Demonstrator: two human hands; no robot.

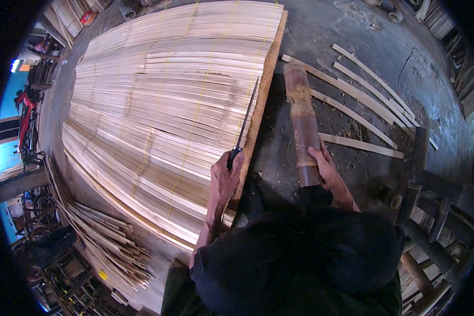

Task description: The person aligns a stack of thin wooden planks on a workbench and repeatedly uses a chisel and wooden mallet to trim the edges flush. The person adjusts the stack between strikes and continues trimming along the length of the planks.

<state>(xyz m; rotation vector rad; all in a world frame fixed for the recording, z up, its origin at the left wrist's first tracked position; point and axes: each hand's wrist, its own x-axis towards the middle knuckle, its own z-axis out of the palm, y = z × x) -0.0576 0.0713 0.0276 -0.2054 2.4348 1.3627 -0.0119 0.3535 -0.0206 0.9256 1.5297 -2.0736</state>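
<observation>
My left hand is closed around the black handle of a long, thin-bladed knife, its blade pointing away from me over the right edge of a slatted bamboo blind. Yellow cords run across the blind's pale slats. In my right hand is the near end of a thick brown bamboo tube, thumb on top and fingers along its right side. A fuzzy, lighter band shows on the tube's upper part. Knife and tube are apart.
Several loose bamboo strips lie on the dark floor right of the tube. A wooden board borders the blind. At lower left lies a bundle of thin sticks. Dark wooden frames stand at right, and a red bicycle at far left.
</observation>
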